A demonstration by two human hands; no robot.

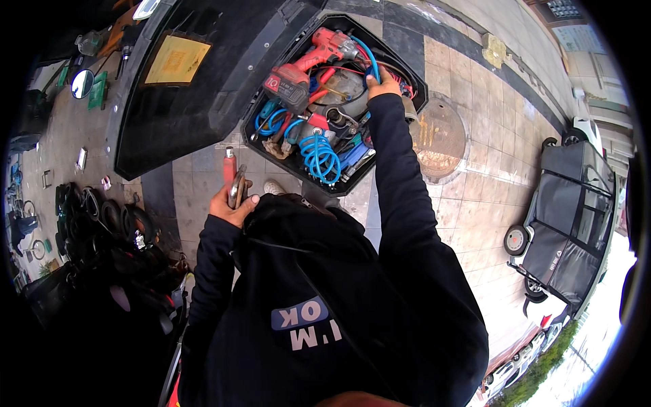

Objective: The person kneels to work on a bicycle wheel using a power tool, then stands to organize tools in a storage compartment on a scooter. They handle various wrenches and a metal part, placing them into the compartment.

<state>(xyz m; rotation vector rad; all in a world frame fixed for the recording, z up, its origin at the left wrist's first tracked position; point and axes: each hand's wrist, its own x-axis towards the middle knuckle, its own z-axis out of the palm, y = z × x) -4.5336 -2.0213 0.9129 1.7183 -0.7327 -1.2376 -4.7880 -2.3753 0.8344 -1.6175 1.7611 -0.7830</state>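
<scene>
An open black box [419, 102] full of tools stands in front of me. My right hand [384, 84] reaches into its right side, thumb and fingers closed about a blue hose [367, 49]; the fingertips are partly hidden. Left of that hand, a red and black cordless impact wrench [324, 49] lies on top of the other tools. A coiled blue air hose [320, 159] hangs at the box's near edge. Outside the box, my left hand [232, 206] is closed on a red tool [230, 166] with a metal tip, held upright beside a curved metal part [237, 186]. Its exact kind is unclear.
The box's large black lid [183, 115] stands open at left, with a yellow label [178, 60]. A round manhole cover [439, 139] lies in the paving at right. Several tyres [112, 214] are heaped at left. A grey covered three-wheeler [566, 210] is parked far right.
</scene>
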